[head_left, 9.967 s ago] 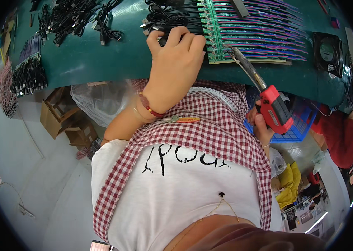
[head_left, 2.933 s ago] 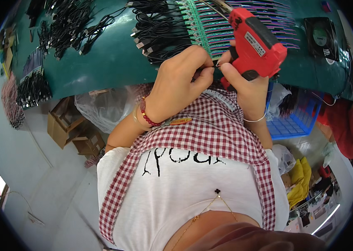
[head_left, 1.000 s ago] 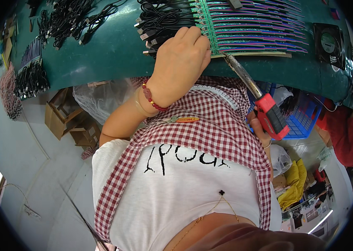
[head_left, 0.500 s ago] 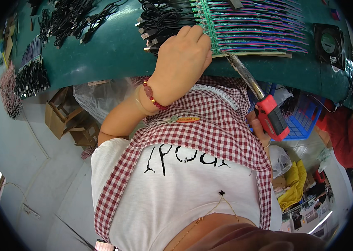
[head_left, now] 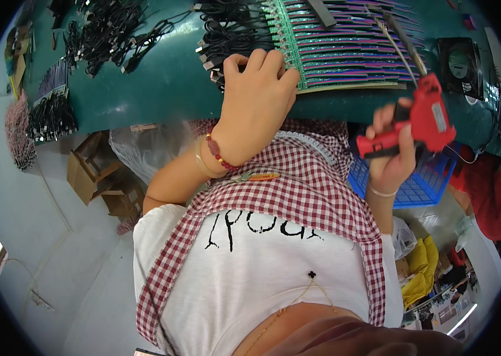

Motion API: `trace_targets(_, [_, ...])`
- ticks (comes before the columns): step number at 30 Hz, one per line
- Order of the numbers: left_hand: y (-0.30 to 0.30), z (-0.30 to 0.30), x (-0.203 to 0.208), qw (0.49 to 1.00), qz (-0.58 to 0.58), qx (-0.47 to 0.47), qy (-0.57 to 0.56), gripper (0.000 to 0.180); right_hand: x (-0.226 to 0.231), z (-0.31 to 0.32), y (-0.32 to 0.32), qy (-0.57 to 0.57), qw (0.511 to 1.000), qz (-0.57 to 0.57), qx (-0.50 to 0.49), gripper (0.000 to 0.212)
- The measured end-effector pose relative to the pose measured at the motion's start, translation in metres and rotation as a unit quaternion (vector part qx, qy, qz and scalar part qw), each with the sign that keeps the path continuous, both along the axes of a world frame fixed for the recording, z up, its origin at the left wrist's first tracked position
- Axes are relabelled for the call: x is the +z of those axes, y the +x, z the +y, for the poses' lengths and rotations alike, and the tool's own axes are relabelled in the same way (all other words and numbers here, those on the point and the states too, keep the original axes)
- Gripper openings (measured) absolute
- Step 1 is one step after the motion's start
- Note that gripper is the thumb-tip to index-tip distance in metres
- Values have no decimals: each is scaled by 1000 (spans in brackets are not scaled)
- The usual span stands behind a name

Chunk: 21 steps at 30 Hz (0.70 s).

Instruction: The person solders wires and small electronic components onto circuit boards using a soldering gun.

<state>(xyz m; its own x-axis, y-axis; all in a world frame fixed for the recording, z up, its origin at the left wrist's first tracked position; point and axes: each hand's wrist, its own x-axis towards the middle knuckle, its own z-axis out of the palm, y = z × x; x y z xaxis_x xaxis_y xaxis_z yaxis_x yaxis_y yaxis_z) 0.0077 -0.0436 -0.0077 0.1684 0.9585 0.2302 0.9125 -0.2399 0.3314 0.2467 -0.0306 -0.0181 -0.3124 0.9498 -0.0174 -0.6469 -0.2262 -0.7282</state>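
Note:
My left hand [head_left: 255, 104] rests at the near edge of a row of green circuit boards [head_left: 291, 44], beside black USB cables [head_left: 227, 38]. Its fingers are curled down and closed; their tips are hidden, so I cannot make out what lies between them. Red, blue and black wires [head_left: 351, 59] extend rightward from the boards. In my right hand [head_left: 397, 155] is a red-and-black soldering gun [head_left: 437, 118], held by the handle. The gun's metal barrel and thin feed tube point away over the right ends of the wires.
A grey metal bar [head_left: 321, 12] lies on the wires. At the right is a black fan [head_left: 461, 66]. More black cables [head_left: 114, 32] lie on the left of the green table [head_left: 144, 95], with a bundle [head_left: 52, 113] at its left edge. A blue basket [head_left: 419, 187] stands below.
My right hand has lifted the soldering gun away from the boards, up and to the right, turning it. My left hand has shifted slightly nearer, its fingers more bent.

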Motion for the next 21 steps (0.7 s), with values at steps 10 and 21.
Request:
trace_targets(10, [-54,102,-38,998,10,36,55,26,-23,96,-97,-96,984,142,41,28])
trace_targets(21, [-88,133,-52,939,-165,94,-287,48,-33,94,-106,-83,987,134,18,26])
